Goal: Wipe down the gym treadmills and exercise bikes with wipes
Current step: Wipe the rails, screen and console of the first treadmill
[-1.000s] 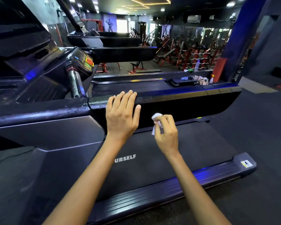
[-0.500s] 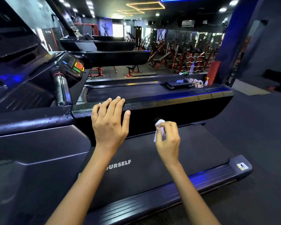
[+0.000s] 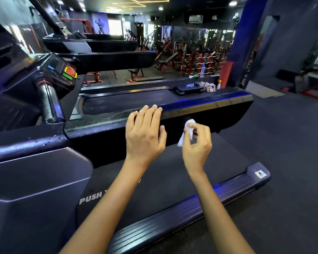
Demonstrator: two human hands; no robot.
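A black treadmill fills the view, its side rail (image 3: 206,109) running left to right across the middle and its belt (image 3: 206,167) below. My left hand (image 3: 145,132) lies flat on top of the rail, fingers together over the far edge. Just to its right, my right hand (image 3: 196,143) pinches a small crumpled white wipe (image 3: 188,129) against the rail's dark front face. Water droplets speckle the rail left of my left hand.
The treadmill console (image 3: 62,72) with red and green buttons and a chrome handle (image 3: 50,103) stand at the left. A spray bottle (image 3: 218,85) and cloths (image 3: 207,86) lie beyond the second treadmill. More treadmills and weight racks fill the background. Dark rubber floor lies to the right.
The view has shifted, so the belt lettering shows further left. My right hand has loosened around the wipe, which hangs out more. My left hand stays on the rail.
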